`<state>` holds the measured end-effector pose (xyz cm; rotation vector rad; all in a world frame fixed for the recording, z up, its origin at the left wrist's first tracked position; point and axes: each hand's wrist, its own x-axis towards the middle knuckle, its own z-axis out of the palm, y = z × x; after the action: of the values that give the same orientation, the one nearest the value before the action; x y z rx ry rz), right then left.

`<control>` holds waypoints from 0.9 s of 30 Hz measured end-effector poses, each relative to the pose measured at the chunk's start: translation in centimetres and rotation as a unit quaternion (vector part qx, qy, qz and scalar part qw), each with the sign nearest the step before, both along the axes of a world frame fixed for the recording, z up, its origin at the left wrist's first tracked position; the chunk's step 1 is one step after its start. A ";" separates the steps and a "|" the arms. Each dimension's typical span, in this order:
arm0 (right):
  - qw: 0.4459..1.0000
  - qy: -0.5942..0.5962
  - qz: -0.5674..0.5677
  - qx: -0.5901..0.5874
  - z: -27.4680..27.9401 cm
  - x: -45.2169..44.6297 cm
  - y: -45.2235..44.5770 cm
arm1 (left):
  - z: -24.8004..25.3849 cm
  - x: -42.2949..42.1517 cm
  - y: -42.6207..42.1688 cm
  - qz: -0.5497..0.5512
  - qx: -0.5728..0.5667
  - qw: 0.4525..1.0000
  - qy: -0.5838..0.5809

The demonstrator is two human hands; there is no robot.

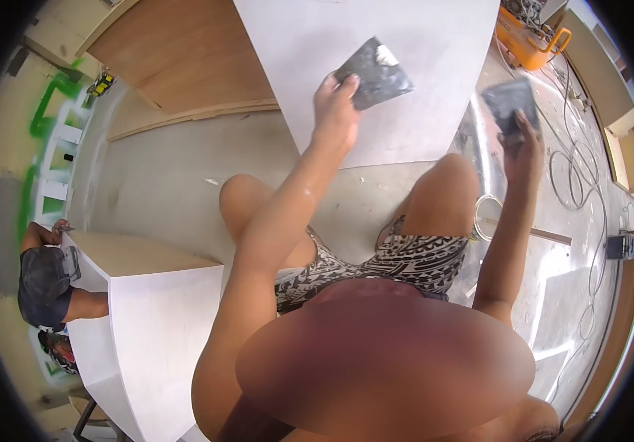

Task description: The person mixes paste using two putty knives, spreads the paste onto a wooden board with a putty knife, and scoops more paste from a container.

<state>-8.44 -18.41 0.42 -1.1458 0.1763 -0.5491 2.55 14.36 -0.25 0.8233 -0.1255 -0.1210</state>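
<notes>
My left hand (337, 110) is closed on a dark, square putty spreader (376, 79), the thumb lying across its face. A dab of white putty (385, 56) sits near the top corner of that spreader. Off to the right, my right hand (523, 151) grips a second dark putty spreader (510, 103), which looks slightly blurred. The white panel (398, 136) of a box-like cabinet stands right in front of my knees, behind the left spreader. Whether the left spreader touches the panel, I cannot tell.
At left, another person (50, 287) works beside a white cabinet (166, 346). A brown wooden panel (184, 62) stands at the upper left. An orange machine (527, 44) is at the upper right, with a hose (578, 177) looped on the floor. A round tub (487, 219) sits by my right knee.
</notes>
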 end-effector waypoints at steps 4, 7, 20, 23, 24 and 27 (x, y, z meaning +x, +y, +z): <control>0.992 0.008 0.098 -0.080 3.8 3.9 11.9 | -0.3 -1.5 5.3 0.065 0.004 0.998 0.022; 0.977 0.006 0.175 -0.121 2.6 6.5 16.9 | -1.4 -2.1 6.8 0.091 0.003 0.996 0.010; 0.961 0.060 0.229 -0.146 2.1 8.0 23.9 | -1.7 -2.9 8.8 0.107 -0.017 0.993 -0.036; 0.961 0.061 0.230 -0.144 1.7 8.4 23.9 | -1.4 -3.5 9.6 0.127 0.207 0.965 -0.103; 0.961 0.057 0.230 -0.145 1.7 8.7 23.8 | -1.2 -3.8 9.7 0.145 0.245 0.950 -0.128; 0.961 0.053 0.241 -0.128 2.2 9.7 23.3 | -0.9 -4.0 9.9 0.188 0.291 0.922 -0.174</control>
<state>1.25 4.93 2.59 -1.4138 -0.0875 -0.0757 -1.42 24.24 -1.16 1.4461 -0.2703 0.3740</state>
